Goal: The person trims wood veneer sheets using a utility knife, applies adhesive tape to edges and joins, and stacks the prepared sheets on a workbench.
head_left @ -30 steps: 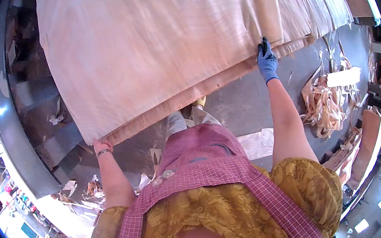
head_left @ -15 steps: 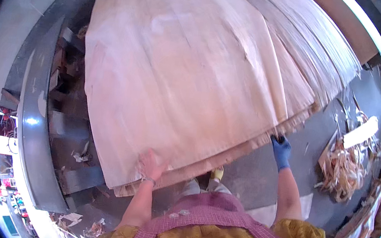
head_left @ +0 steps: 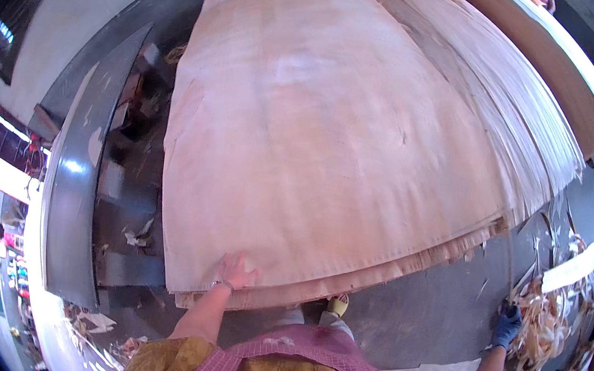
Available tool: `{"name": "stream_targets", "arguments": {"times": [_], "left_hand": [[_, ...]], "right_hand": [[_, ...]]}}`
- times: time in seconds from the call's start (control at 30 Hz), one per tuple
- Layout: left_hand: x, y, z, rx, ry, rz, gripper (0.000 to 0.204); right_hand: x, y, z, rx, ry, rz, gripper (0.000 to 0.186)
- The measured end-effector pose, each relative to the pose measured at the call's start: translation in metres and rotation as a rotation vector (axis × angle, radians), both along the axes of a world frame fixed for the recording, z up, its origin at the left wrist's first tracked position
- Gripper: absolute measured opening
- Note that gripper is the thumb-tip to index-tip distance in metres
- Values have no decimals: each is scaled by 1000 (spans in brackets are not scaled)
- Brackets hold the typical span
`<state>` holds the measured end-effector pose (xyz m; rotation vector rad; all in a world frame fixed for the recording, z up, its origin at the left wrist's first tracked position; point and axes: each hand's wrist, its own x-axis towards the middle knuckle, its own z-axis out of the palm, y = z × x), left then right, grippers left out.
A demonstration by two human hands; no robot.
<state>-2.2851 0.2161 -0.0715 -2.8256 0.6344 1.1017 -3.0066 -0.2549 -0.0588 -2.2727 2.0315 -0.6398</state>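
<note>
My left hand (head_left: pixel 237 273), bare with a band at the wrist, lies with fingers spread on the top pale veneer sheet (head_left: pixel 325 144), near its front left corner. A layered, frayed edge (head_left: pixel 390 273) shows beneath that sheet. Off the stack's right front, my right hand (head_left: pixel 507 323), in a blue glove with dark palm, is closed on a long thin strip (head_left: pixel 508 262) that runs up toward the stack's edge.
A grey metal beam (head_left: pixel 75 186) runs along the left. Tangled veneer scraps (head_left: pixel 540 330) and a white piece (head_left: pixel 571 267) lie on the grey floor (head_left: pixel 408 313) at right. At top right are a brown board edge (head_left: pixel 540 75) and part of another person (head_left: pixel 543 0).
My left hand has shifted from gripping the corner to lying on the sheet. My right hand has left the stack's edge, moving right with a thin strip. The view has widened over the stack.
</note>
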Motion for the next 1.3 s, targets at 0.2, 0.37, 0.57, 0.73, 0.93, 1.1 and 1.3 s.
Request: {"name": "stream_targets", "arguments": {"times": [0.2,0.37,0.57,0.73,0.93,1.1,1.3], "left_hand": [[-5,26,7,-62,-66,-13,98],[1,30,-15,-54,-131,-58,90],[9,55,-29,-177,-247,-100,81],[24,67,-22,-425,-134,-242,77],[31,111,-24,-634,-39,-196,72],[32,153,-39,-890,-41,-6,63],[3,258,45,-856,-173,344,52]], "right_hand": [[121,-51,79,107,15,122,22],[311,-40,-6,88,-324,586,20],[678,159,85,1002,-762,540,31],[889,221,95,1108,-730,659,33],[956,283,97,1129,-666,674,36],[947,322,89,1130,-606,671,36],[860,420,45,1248,-761,679,41]]}}
